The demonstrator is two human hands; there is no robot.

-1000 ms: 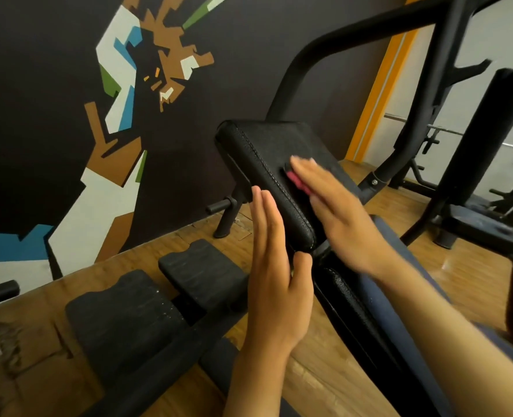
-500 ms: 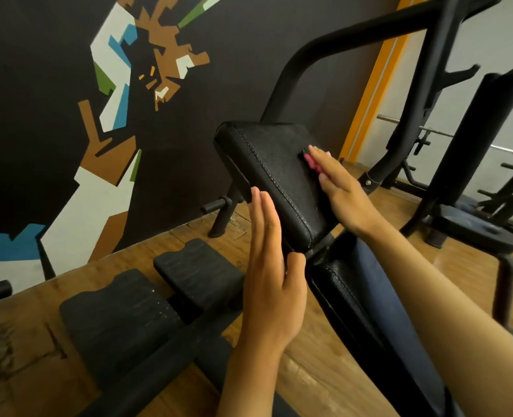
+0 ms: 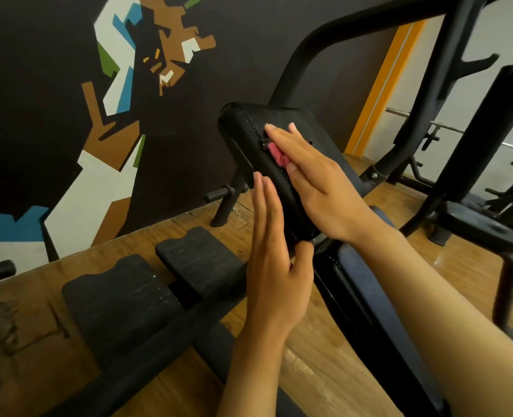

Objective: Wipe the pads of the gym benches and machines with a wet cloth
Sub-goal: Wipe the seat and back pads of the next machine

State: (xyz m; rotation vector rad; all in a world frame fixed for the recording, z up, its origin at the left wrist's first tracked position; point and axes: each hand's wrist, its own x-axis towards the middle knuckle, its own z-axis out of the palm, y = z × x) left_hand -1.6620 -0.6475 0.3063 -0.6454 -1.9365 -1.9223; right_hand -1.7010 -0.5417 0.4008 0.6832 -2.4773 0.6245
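A black stitched pad [image 3: 249,152] tilts up at the head of a bench, in the middle of the view. My right hand [image 3: 312,176] lies flat on its top face with straight fingers, pressing a pink cloth [image 3: 278,156] that shows only under the palm's edge. My left hand [image 3: 275,257] stands flat against the pad's left side, fingers straight, thumb hooked at the pad's lower corner. A lower black seat pad [image 3: 366,308] runs down to the right beneath my right forearm.
Two black foot plates [image 3: 147,284] sit on a black frame bar over the wooden floor at the left. A curved black frame tube [image 3: 324,34] rises behind the pad. Another black machine with a round seat [image 3: 487,233] stands at the right. A painted wall is close behind.
My right hand with the pink cloth slid from the pad's far right edge back toward the stitched left edge. My left hand kept its place against the pad's side.
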